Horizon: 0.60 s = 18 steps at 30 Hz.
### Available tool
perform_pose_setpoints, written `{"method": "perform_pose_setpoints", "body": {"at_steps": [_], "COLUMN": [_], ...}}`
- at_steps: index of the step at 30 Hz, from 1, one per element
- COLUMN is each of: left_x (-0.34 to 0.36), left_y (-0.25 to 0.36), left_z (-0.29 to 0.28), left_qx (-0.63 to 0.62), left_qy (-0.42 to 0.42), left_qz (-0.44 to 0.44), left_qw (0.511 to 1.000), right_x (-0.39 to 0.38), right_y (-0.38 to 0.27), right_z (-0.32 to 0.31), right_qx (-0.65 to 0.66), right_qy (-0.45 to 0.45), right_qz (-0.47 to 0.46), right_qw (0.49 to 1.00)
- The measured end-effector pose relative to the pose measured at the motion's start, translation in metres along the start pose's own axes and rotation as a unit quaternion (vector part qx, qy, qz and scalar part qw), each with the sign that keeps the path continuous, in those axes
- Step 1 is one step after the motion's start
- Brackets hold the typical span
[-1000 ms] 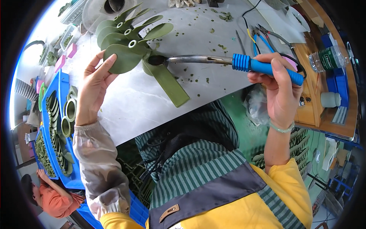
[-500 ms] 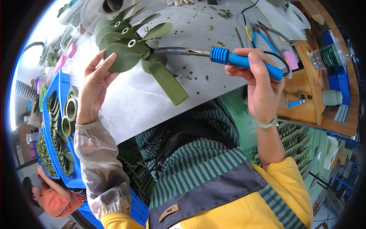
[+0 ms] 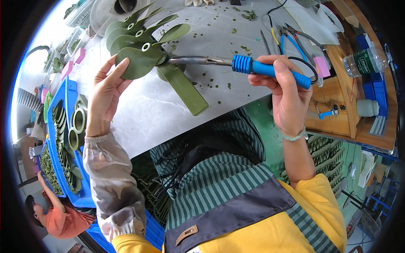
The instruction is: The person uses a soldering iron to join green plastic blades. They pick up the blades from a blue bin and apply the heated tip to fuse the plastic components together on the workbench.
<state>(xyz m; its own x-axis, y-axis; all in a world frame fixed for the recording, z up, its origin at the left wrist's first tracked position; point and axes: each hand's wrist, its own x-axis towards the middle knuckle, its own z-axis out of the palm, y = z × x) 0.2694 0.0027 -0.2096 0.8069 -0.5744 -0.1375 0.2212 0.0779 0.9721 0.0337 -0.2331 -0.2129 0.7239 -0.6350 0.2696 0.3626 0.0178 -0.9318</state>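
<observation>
My left hand [image 3: 109, 90] pinches the rounded front blade [image 3: 134, 63] of a cluster of olive-green parts with curved blades, white-rimmed holes and a long flat strip [image 3: 185, 92] pointing toward me. My right hand [image 3: 287, 99] is wrapped round the blue ribbed handle [image 3: 263, 68] of a metal-shafted hand tool with a black cord, like a heating iron. Its shaft [image 3: 198, 60] lies level, reaching left to the hub beside the strip; the very tip is hidden there by the green parts.
Pliers [image 3: 291, 46], a pointed tool, green scraps and a pink block [image 3: 321, 66] lie on the white table [image 3: 156, 130]. A wooden cabinet [image 3: 337, 122] with a bottle [image 3: 365, 63] stands right. Blue crates [image 3: 67, 90] of green parts are left; a person in orange [image 3: 63, 219] works beyond them.
My right hand and the tool have moved left, the tip sinking behind the green parts at the hub. My left hand has barely moved. The other person's arm is raised higher.
</observation>
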Motion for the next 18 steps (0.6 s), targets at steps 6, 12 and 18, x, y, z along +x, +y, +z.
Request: {"method": "perform_pose_setpoints", "body": {"at_steps": [6, 12, 18], "left_x": [-0.0002, -0.0001, -0.0009], "left_y": [-0.0011, -0.0019, -0.0013], "left_z": [0.0002, -0.0007, 0.0006], "left_qx": [0.003, -0.002, 0.005], "left_qy": [0.0, -0.005, 0.002], "left_qz": [0.004, 0.006, 0.004], "left_qw": [1.0, 1.0, 1.0], "right_x": [-0.0011, 0.0002, 0.0019], "right_y": [0.0018, 0.0056, 0.0073], "right_z": [-0.0003, -0.0001, -0.0013], "right_qx": [0.003, 0.004, 0.004], "right_qy": [-0.003, 0.02, 0.019], "right_qz": [-0.001, 0.004, -0.002], "right_qw": [1.0, 1.0, 1.0]}}
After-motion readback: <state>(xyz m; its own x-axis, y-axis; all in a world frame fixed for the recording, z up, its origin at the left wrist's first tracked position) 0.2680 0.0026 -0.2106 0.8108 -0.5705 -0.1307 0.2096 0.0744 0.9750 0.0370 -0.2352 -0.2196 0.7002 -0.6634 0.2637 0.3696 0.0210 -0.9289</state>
